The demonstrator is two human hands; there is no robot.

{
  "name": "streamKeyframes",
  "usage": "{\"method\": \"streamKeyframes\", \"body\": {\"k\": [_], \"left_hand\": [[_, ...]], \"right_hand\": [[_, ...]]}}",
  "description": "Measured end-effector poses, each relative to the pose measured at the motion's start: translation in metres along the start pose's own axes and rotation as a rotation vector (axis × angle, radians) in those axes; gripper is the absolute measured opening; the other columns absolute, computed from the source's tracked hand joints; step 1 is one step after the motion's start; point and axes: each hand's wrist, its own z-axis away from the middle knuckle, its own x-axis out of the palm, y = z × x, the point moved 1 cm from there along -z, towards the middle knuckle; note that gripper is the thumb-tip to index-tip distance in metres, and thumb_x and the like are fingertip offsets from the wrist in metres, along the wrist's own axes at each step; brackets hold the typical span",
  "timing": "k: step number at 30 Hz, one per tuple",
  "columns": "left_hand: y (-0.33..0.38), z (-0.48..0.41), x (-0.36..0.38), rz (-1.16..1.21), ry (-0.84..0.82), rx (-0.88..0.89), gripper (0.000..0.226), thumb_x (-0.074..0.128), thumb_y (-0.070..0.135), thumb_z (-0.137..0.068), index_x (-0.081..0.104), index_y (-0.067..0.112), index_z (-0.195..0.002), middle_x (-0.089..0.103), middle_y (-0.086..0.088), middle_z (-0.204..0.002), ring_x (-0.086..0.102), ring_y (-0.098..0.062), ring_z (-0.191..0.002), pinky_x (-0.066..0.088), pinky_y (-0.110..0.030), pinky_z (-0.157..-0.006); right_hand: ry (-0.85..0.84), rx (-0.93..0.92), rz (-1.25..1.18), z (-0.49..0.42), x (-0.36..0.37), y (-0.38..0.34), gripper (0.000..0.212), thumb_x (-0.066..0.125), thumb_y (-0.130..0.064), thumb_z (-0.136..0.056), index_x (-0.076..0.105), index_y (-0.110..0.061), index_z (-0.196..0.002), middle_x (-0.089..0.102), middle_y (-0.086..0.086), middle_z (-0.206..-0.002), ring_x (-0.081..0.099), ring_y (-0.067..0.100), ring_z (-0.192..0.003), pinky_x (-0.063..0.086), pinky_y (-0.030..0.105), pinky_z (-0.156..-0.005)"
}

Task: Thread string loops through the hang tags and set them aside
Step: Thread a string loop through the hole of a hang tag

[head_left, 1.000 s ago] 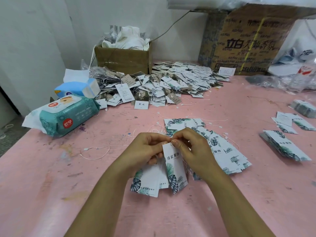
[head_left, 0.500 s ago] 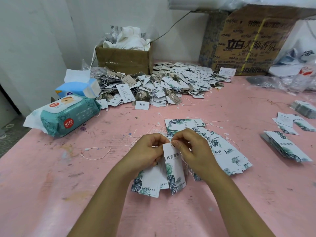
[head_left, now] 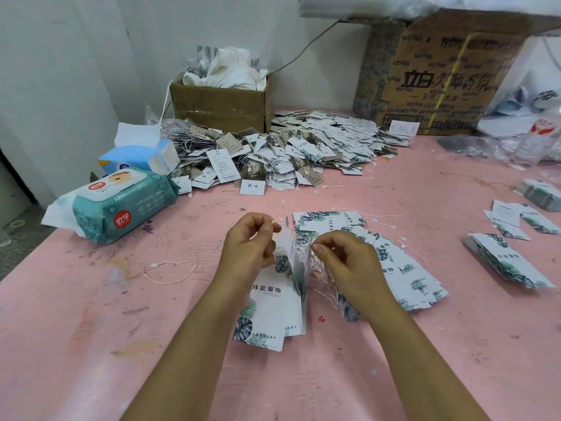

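Note:
My left hand (head_left: 249,244) holds a bunch of white hang tags (head_left: 270,311) with green leaf prints just above the pink table, and its fingertips pinch the small end of a white string. My right hand (head_left: 349,262) is a little to the right, pinching the string loop (head_left: 312,268) that trails from the tags' top. One tag is blurred between the two hands. A row of threaded leaf tags (head_left: 394,262) is fanned out on the table behind my right hand.
A large heap of other tags (head_left: 285,153) lies at the back by a small cardboard box (head_left: 221,104). A wipes pack (head_left: 115,205) and tissue pack (head_left: 139,156) sit left. A loose string (head_left: 173,271) lies left. More tag stacks (head_left: 510,262) are right. A big carton (head_left: 440,77) stands behind.
My hands have drawn apart: the left went up and left with the string's end, the right moved right and down. The front tag swung and is blurred.

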Motion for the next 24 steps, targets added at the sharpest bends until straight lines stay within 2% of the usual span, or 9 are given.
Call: {"method": "streamKeyframes", "body": {"k": [4,9,11,14,17,20,22,24], "left_hand": [[0.003,-0.0012,-0.0004,0.269,0.007,-0.102,0.022,0.04,-0.001,-0.096,0.049,0.009,-0.079,0.057,-0.004,-0.077,0.039,-0.006,-0.046,0.029,-0.016,-0.04],[0.0062,-0.0026,-0.0024,0.563,0.054,-0.202,0.018,0.037,0.005,-0.097,0.046,0.011,-0.082,0.064,-0.007,-0.075,0.043,-0.007,-0.042,0.034,-0.015,-0.038],[0.0075,-0.0031,-0.0041,0.663,0.064,-0.244,0.019,0.037,0.008,-0.096,0.045,0.011,-0.079,0.068,-0.008,-0.072,0.042,-0.008,-0.043,0.034,-0.015,-0.038],[0.0091,-0.0041,-0.0066,0.791,0.06,-0.285,0.023,0.037,0.009,-0.095,0.046,0.01,-0.074,0.069,-0.009,-0.071,0.04,-0.009,-0.044,0.033,-0.015,-0.039],[0.0093,-0.0048,-0.0087,0.833,0.053,-0.287,0.022,0.037,0.009,-0.093,0.046,0.01,-0.073,0.057,-0.002,-0.057,0.038,-0.009,-0.043,0.031,-0.015,-0.039],[0.0078,-0.006,-0.0099,0.788,0.047,-0.277,0.022,0.038,0.011,-0.094,0.045,0.012,-0.072,0.042,0.003,-0.052,0.033,-0.008,-0.044,0.029,-0.016,-0.039],[0.0065,-0.0069,-0.0103,0.734,0.046,-0.253,0.021,0.04,0.011,-0.095,0.046,0.013,-0.075,0.042,0.004,-0.052,0.034,-0.007,-0.044,0.03,-0.015,-0.039],[0.0051,-0.0073,-0.0103,0.653,0.053,-0.196,0.015,0.044,0.009,-0.095,0.051,0.012,-0.081,0.05,0.003,-0.054,0.041,-0.006,-0.046,0.036,-0.014,-0.041]], "right_hand": [[0.02,0.056,-0.022,0.0003,-0.0006,0.0016,0.024,0.064,-0.015,-0.086,0.056,-0.031,-0.069,0.055,-0.017,-0.055,0.048,-0.003,-0.055,0.036,0.012,-0.053],[0.05,0.136,-0.072,0.0003,-0.0019,0.0033,0.02,0.063,-0.021,-0.086,0.057,-0.029,-0.069,0.057,-0.01,-0.06,0.051,0.008,-0.06,0.045,0.031,-0.061],[0.071,0.151,-0.083,0.0002,-0.003,0.0038,0.019,0.063,-0.021,-0.086,0.057,-0.027,-0.07,0.058,-0.007,-0.062,0.053,0.011,-0.061,0.046,0.03,-0.061],[0.095,0.163,-0.093,-0.0004,-0.0042,0.0043,0.02,0.061,-0.019,-0.088,0.057,-0.027,-0.07,0.055,-0.007,-0.059,0.049,0.002,-0.053,0.041,0.019,-0.053],[0.114,0.162,-0.079,-0.0017,-0.0051,0.0045,0.022,0.058,-0.014,-0.09,0.059,-0.028,-0.073,0.056,-0.01,-0.061,0.048,-0.004,-0.053,0.037,0.012,-0.052],[0.117,0.172,-0.069,-0.003,-0.0055,0.0055,0.016,0.053,-0.008,-0.092,0.066,-0.017,-0.089,0.058,-0.015,-0.072,0.049,-0.003,-0.061,0.038,0.014,-0.06],[0.125,0.17,-0.064,-0.0026,-0.0054,0.0071,0.02,0.05,-0.002,-0.092,0.067,-0.012,-0.097,0.055,-0.015,-0.073,0.049,0.0,-0.065,0.038,0.016,-0.062],[0.149,0.168,-0.097,-0.0018,-0.0057,0.0065,0.023,0.049,0.0,-0.092,0.066,-0.015,-0.099,0.054,-0.011,-0.069,0.048,0.002,-0.062,0.039,0.018,-0.061]]}}
